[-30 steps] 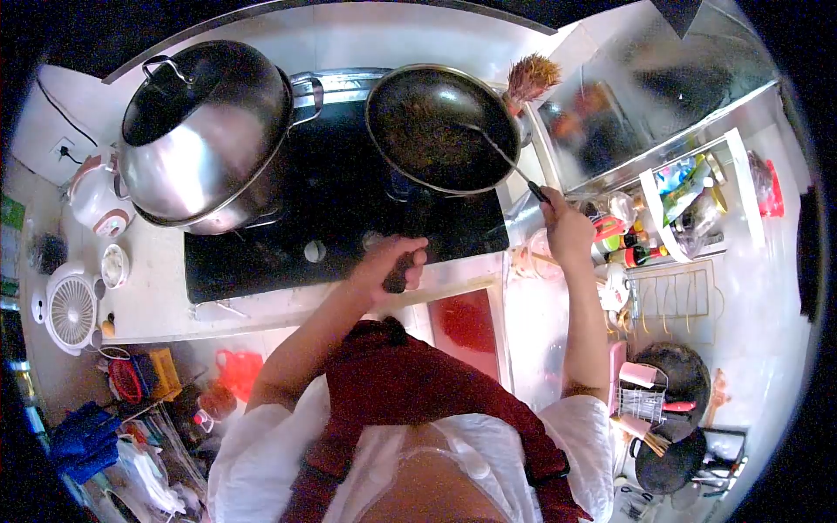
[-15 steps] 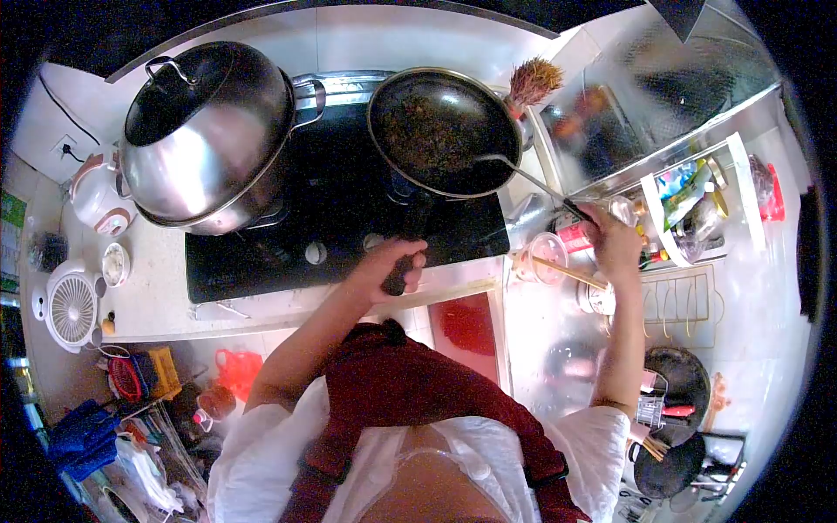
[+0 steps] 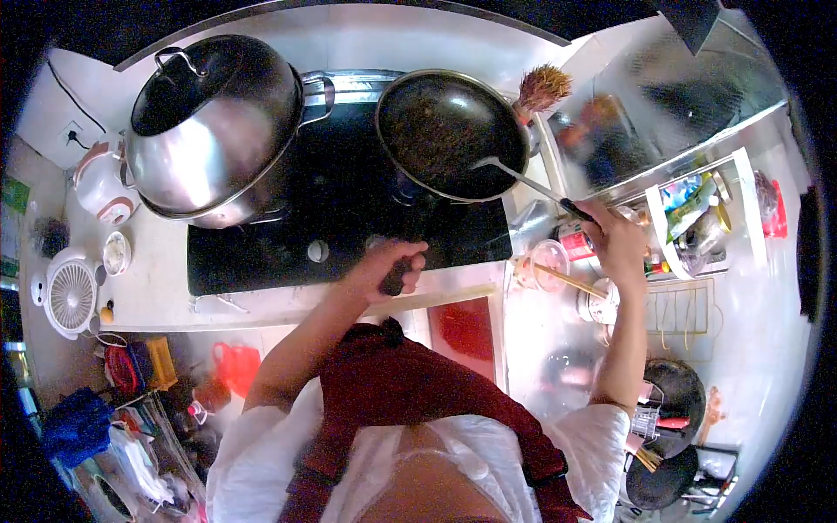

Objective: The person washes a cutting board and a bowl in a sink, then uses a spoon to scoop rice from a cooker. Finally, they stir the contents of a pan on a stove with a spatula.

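Note:
A dark wok [image 3: 436,122] sits on the right side of the black stove [image 3: 340,200], with small dark bits on its inner surface. My left hand [image 3: 397,268] is wrapped round the wok's dark handle [image 3: 397,275], which points toward me. In my right hand [image 3: 610,237] is the black grip of a metal spatula [image 3: 536,186], held over the wok's right side. The spatula's head rests in or just above the wok's lower right part; contact is hard to tell. A large lidded steel pot [image 3: 214,139] stands on the left side of the stove.
Right of the stove are a bundled brush [image 3: 545,87], a pink-rimmed cup [image 3: 547,265], chopsticks [image 3: 571,280] and a rack of packets [image 3: 697,209]. At the left are a rice cooker [image 3: 103,183], a small bowl [image 3: 116,253] and a white fan [image 3: 71,296].
The view has shifted slightly. The spatula's head sits slightly lower and farther left within the wok. Both hands keep their grips.

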A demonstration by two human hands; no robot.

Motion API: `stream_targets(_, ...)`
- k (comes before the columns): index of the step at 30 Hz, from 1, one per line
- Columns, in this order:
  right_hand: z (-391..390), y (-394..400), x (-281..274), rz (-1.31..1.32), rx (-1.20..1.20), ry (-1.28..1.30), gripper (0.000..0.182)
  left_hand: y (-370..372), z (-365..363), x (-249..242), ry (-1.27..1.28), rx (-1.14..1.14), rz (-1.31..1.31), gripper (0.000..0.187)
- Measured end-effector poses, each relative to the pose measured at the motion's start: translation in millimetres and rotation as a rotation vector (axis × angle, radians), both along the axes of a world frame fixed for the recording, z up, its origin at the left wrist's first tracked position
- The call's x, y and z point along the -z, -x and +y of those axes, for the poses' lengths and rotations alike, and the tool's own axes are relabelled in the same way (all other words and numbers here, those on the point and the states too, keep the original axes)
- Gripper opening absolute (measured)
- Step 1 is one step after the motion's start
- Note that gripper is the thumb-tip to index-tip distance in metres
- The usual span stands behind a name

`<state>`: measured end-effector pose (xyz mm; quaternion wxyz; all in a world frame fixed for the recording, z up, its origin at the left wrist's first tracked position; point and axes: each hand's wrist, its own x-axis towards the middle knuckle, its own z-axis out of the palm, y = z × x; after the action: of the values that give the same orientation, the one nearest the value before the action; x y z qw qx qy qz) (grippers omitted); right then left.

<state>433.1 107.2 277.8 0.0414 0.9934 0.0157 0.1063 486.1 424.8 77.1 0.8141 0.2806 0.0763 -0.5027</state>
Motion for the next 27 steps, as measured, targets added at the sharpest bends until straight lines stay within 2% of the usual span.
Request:
stream_targets(4, 12.9, -2.4, 10.0, -0.033, -0.134, -0.15, 0.028, -1.1, 2.3, -4.1, 0.012, 0.008, -0.064, 0.03)
stream_targets(5, 18.8, -2.7, 7.2, 0.111, 0.019, -0.118, 0.027, -0.9, 2.5, -7.0, 0.008, 0.016, -0.067, 0.031)
stream_targets(11, 31.1, -19.1, 26.9, 0.218, -0.013, -0.307, 0.025, -0.7, 2.5, -4.5, 0.014, 0.009, -0.058, 0.03)
stream_targets(15, 40.2, -68.1, 62.8, 0.227, 0.08, -0.349, 0.027, -0.7, 2.4, -5.7, -0.016, 0.02, -0.087, 0.03)
stream_targets(17, 42.7, -85.7, 76.6, 0.072, 0.076, -0.472, 0.028, 1.2, 3.4, -12.4, -0.038, -0.014, 0.003, 0.029)
stream_targets(22, 34.0, -94.4, 70.0, 0.043, 0.067, -0.266, 0.029, -0.1, 1.0, -4.7, 0.008, -0.008, -0.024, 0.027)
stream_targets(24, 32.4, -101.3, 79.1, -0.153, -0.13, -0.191, 0.028, -1.7, 0.4, -3.1, -0.003, -0.008, -0.027, 0.027)
stream_targets(27, 26.4, -107.9, 93.9, -0.16, -0.16, -0.061, 0.029, -5.3, 1.5, 0.3, -0.012, 0.05, 0.007, 0.027)
